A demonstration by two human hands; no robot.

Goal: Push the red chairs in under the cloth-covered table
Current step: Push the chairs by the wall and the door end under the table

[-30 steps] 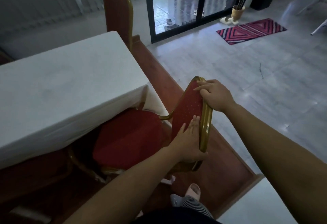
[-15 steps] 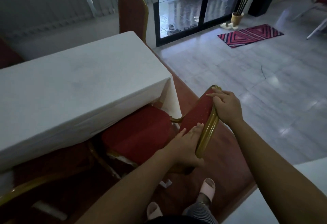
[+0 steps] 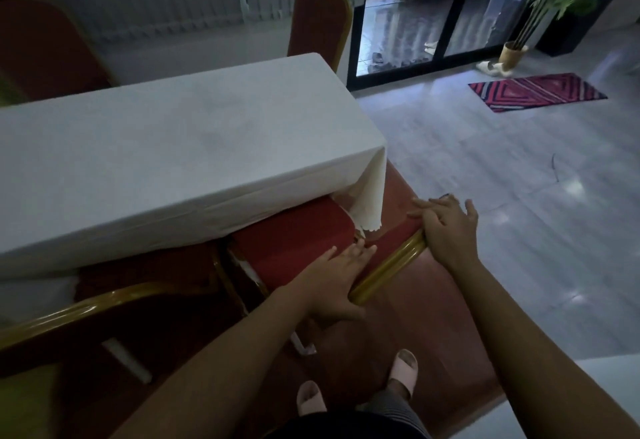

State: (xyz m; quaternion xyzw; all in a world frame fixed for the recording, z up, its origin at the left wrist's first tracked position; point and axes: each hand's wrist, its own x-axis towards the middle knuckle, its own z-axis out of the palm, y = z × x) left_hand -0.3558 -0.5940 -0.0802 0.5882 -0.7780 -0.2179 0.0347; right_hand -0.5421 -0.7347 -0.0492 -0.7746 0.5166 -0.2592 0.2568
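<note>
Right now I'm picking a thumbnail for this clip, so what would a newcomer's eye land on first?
Probably the two bare hands at centre: the left hand lies flat on the red chair, the right hand rests on its gold backrest rim. The chair's seat sits partly under the white cloth-covered table filling the left. Far right, a red patterned mat brightens the grey floor.

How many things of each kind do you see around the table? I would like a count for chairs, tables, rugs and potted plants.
Red chairs: 4 (being pushed, near left, far end, far left)
Cloth-covered table: 1
Striped rug: 1
Potted plant: 1
Total: 7
</note>
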